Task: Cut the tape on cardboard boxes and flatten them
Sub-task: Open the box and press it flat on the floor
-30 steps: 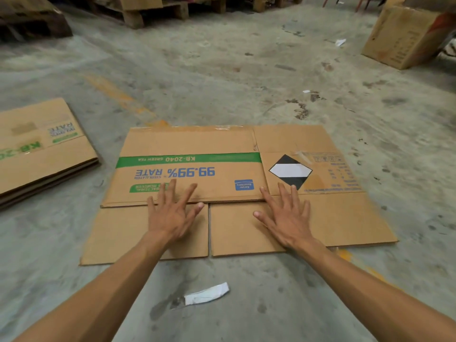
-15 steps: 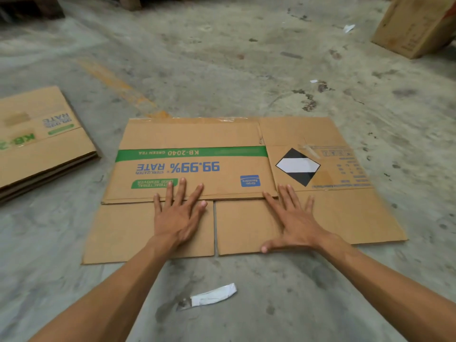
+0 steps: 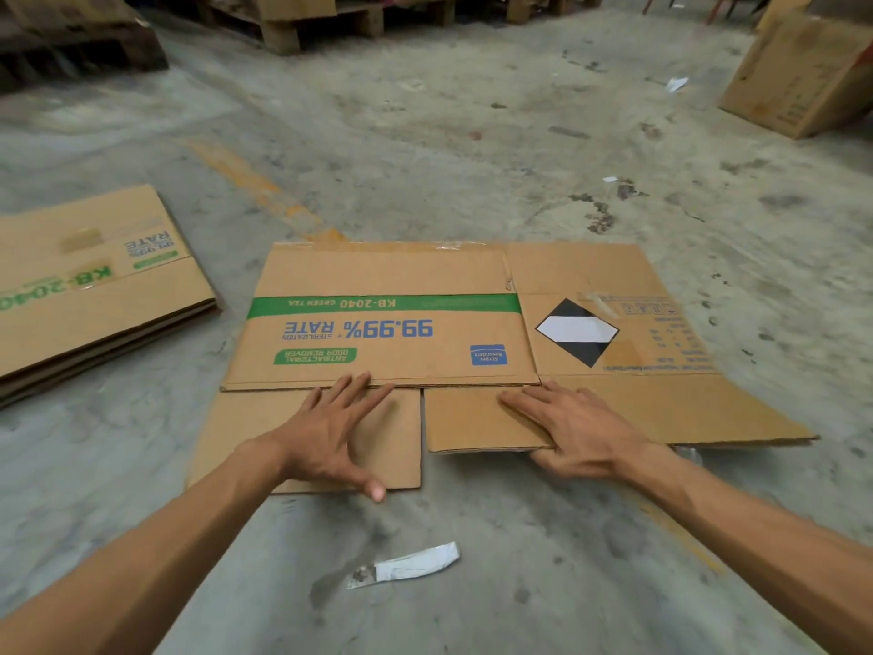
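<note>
Two bare hands of yours rest on the flattened box, which lies flat on the concrete floor with its printed side up and the lettering upside down to you. Your left hand lies palm down on the near left flap, fingers spread and reaching to the crease where the flap meets the printed panel; the thumb hangs past the flap's near edge, over the floor. It grips nothing that you can see. Your right hand lies across the near right flap, fingers on top and pointing left, while the thumb curls under the flap's near edge, so this hand pinches the flap between thumb and fingers. That edge sits slightly off the floor, casting a thin shadow beneath.

To the right of the green band, the side panel carries a black and white diamond label. A strip of clear tape clings along the box's far edge.

Just beyond the box's left edge, apart from it, lies a stack of flattened boxes with the same print. Near you on the floor lies a crumpled white scrap. At the far right stands an uncut box; wooden pallets line the far edge of the floor.
</note>
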Demonstrator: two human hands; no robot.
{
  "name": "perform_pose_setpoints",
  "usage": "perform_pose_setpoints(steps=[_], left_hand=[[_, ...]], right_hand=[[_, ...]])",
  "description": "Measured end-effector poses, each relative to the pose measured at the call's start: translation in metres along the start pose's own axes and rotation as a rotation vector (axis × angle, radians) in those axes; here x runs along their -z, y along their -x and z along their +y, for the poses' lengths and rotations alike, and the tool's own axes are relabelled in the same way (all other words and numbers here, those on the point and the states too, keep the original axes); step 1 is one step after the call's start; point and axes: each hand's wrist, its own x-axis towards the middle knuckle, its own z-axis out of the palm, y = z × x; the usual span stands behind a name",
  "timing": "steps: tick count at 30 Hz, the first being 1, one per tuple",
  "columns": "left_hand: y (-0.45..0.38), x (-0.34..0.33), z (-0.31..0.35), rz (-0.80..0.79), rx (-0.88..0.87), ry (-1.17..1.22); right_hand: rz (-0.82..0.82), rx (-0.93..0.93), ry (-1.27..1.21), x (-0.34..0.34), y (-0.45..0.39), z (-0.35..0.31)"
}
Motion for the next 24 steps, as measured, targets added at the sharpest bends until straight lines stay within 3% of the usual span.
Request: perform_pose_setpoints(steps=[3, 6, 15, 24], left_hand=[[0.011, 0.001, 0.011, -0.087, -0.028, -0.170], [0.018, -0.002, 0.015, -0.076, -0.019, -0.293], [0.028, 0.008, -0.008, 0.223, -0.023, -0.195], [0.023, 0.027, -0.002, 0.470, -0.003, -0.374]], right_hand=[[0.043, -0.029, 0.066, -0.004, 0.003, -0.003], [0.125, -0.045, 0.096, -0.001, 0.004, -0.002], [0.302, 0.027, 0.068, 0.038, 0.009, 0.015], [0.432, 0.026, 0.042, 0.096, 0.017, 0.027]])
